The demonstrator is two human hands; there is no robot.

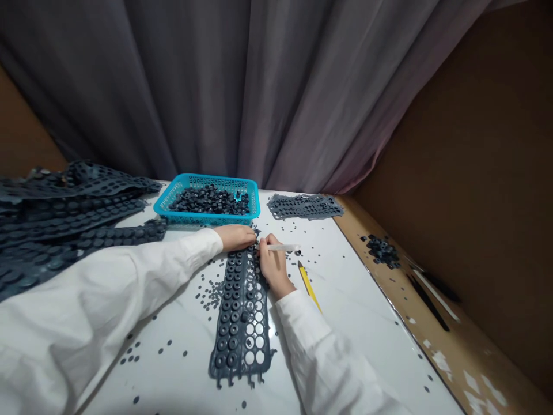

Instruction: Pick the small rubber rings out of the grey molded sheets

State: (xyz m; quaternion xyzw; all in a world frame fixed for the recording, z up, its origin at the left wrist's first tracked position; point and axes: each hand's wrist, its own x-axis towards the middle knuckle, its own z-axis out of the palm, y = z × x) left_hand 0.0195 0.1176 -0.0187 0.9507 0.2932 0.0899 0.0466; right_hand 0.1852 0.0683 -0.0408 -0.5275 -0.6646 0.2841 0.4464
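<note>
Two grips: right hand (273,266) closed round slim whitish stick (280,248); left hand (237,237), hold hidden, at perforated dark rubber strip's (245,317) end toward bench's (345,340) back edge. Risk: stick slips, jabs left hand.

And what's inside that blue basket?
The blue basket holds a heap of small dark pieces. Whatever lies under the heap is covered, so I can't tell what's there.

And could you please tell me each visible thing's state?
Blue basket: upright, holding black pieces
Dark sheet: flat, near right holes mostly open
White stick: held in right hand
Left hand: at sheet's far end
Yellow tool: lying loose
Gray sheeting: lying flat
Left sheets: piled
Curtain: drawn
</note>
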